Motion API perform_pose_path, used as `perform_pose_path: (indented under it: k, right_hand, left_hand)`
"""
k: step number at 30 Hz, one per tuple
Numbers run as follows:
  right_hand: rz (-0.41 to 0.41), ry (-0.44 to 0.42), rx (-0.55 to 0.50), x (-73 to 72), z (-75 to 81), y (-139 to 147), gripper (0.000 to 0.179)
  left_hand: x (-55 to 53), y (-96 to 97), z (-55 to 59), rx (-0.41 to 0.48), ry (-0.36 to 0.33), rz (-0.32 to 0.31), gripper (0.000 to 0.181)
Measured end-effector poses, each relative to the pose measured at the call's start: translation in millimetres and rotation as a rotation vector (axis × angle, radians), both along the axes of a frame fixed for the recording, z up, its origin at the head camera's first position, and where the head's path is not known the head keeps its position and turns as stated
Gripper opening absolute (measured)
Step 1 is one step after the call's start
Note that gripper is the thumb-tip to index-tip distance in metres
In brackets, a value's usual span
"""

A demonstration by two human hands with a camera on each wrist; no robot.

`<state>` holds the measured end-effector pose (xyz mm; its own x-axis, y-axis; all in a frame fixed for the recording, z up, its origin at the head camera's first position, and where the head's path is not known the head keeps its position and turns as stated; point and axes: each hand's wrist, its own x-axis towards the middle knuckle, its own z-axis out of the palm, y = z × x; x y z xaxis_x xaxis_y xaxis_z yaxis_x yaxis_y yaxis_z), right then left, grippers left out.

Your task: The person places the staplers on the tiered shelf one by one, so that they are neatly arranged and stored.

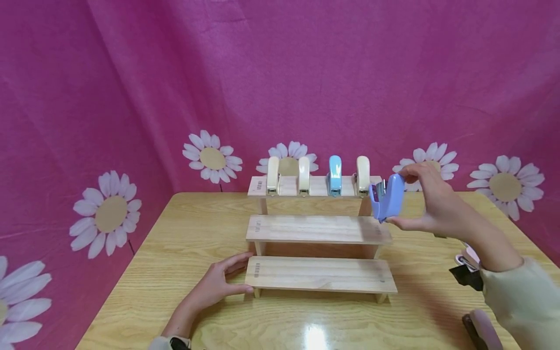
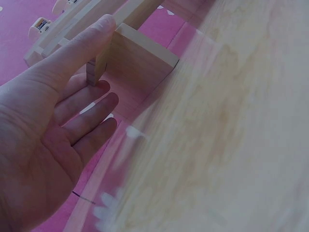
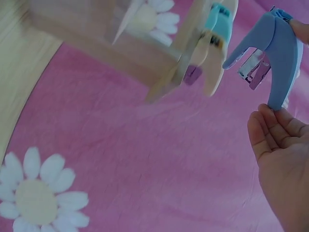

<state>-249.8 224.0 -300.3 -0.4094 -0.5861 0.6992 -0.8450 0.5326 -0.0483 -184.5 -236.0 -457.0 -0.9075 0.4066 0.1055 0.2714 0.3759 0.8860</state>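
Observation:
My right hand [image 1: 442, 206] pinches a periwinkle-blue stapler [image 1: 393, 197] by its two ends, thumb below and fingers on top. It is held in the air by the right end of a three-step wooden stand [image 1: 321, 274], its jaws spread apart. On the stand's top step stand a cream stapler [image 1: 273, 175], a second cream stapler [image 1: 304, 176], a light-blue stapler [image 1: 335, 175] and another cream stapler [image 1: 362, 176] at the right. The left hand [image 1: 216, 282] grips the left end of the lowest step, thumb at the front, fingers behind.
On the table [image 1: 175, 262], to the right, lie a pinkish stapler [image 1: 483, 328] and a pink-and-black item [image 1: 467, 270] partly hidden by the right forearm. A magenta curtain [image 1: 350, 73] with daisies hangs behind and at the sides.

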Motion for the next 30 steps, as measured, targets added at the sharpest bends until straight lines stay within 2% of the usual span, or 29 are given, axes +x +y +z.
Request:
perform_pose_path:
  k: [8, 12, 19, 30]
  right_hand:
    - [0.090, 0.010, 0.017, -3.1, 4.4, -36, 0.084]
    - [0.120, -0.032, 0.049, -4.1, 3.6, -54, 0.078]
    - [0.111, -0.109, 0.086, -3.7, 0.2, -88, 0.082]
    - [0.105, -0.166, 0.148, -2.2, -9.9, -136, 0.076]
  left_hand:
    - [-0.6, -0.1, 0.0, 0.011, -0.042, 0.015, 0.080]
    - [-0.3, -0.3, 0.6, 0.019, -0.050, 0.014, 0.080]
    - [-0.9, 0.9, -0.2, 0.026, -0.042, 0.010, 0.079]
    - [0.5, 0.2, -0.4, 0.026, -0.030, 0.012, 0.079]
